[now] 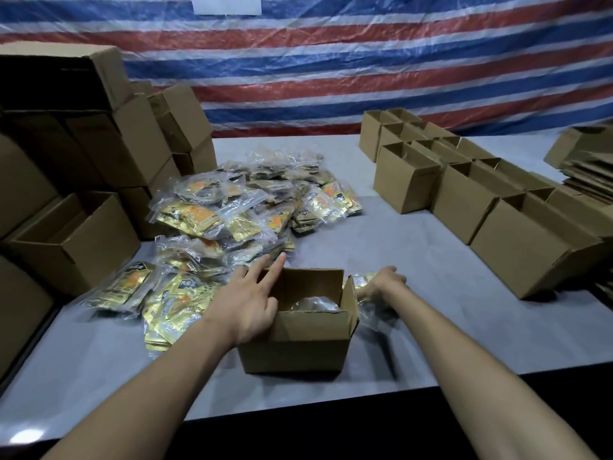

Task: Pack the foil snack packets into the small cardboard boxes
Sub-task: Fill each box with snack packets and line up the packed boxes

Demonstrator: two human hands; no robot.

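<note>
Open box (298, 340) front centre on surface (398, 247), packet bag (363, 280) just right, packet pile (232, 210) behind left, rows of boxes (464, 200) at right, stacked cartons (83, 144) far left.

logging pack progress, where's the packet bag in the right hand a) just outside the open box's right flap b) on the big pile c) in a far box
a: the right hand grips the bag of foil packets just outside the right flap of the open cardboard box.
</note>
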